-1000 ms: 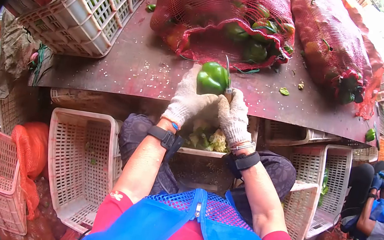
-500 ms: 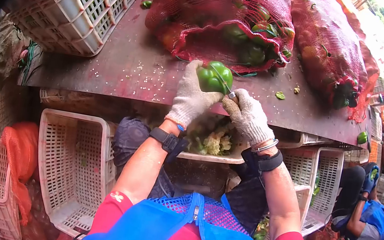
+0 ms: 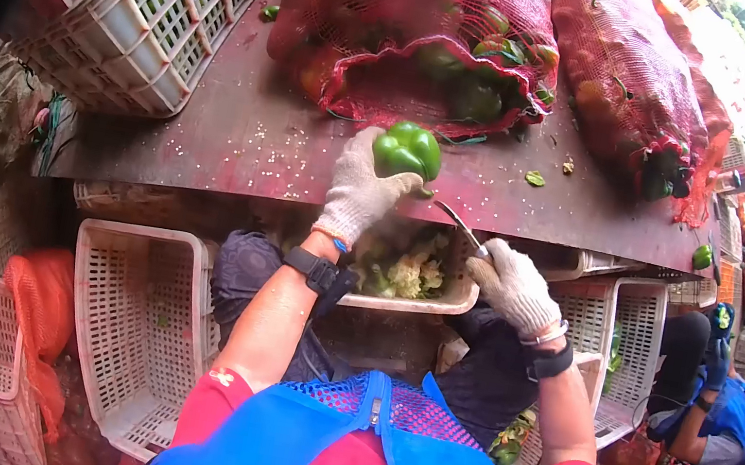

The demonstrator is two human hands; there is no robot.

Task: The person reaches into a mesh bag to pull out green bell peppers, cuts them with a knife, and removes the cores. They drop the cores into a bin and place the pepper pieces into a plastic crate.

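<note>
My left hand (image 3: 359, 186), in a white knit glove, holds a green bell pepper (image 3: 408, 151) up over the edge of the dark red table (image 3: 241, 137). My right hand (image 3: 514, 284), gloved too, grips a small knife (image 3: 459, 224) whose thin blade points up and left toward the pepper, a short way clear of it. Below both hands sits a shallow tray (image 3: 425, 302) with pale pepper cores and scraps on my lap.
Two red mesh sacks (image 3: 406, 31) of green peppers lie open on the table, a second sack (image 3: 643, 91) to the right. White plastic crates (image 3: 149, 8) are stacked at the back left, an empty crate (image 3: 145, 323) stands at my left, more crates (image 3: 615, 342) at my right. Another person (image 3: 717, 409) in blue sits at the right.
My right hand has pulled the knife down and to the right, away from the pepper. My left hand still holds the pepper, slightly lifted and turned.
</note>
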